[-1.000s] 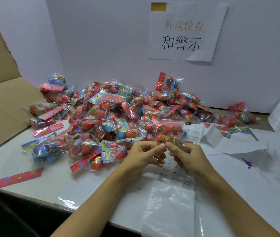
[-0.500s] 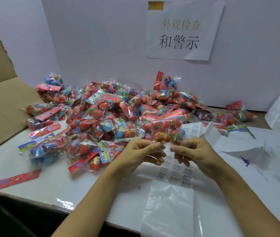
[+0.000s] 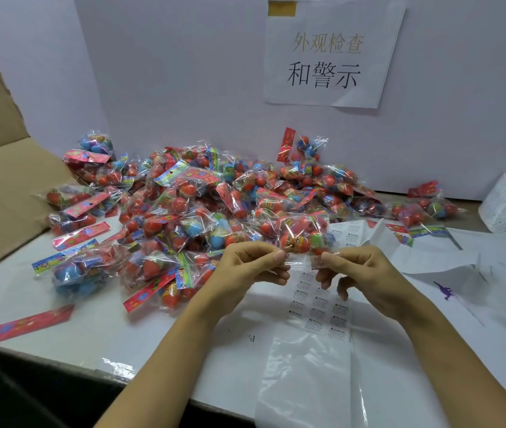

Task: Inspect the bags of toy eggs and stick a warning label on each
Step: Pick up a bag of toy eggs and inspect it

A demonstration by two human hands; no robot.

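Hands meet above the table, close to its near edge: the left hand and the right hand each pinch a lower corner of one clear bag of toy eggs, holding it up just in front of the heaped pile of bags that reaches the far edge. A label sheet lies flat beneath the hands.

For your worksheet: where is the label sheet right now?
The label sheet lies flat on the table, centre of the head view, just below both hands and the held bag.
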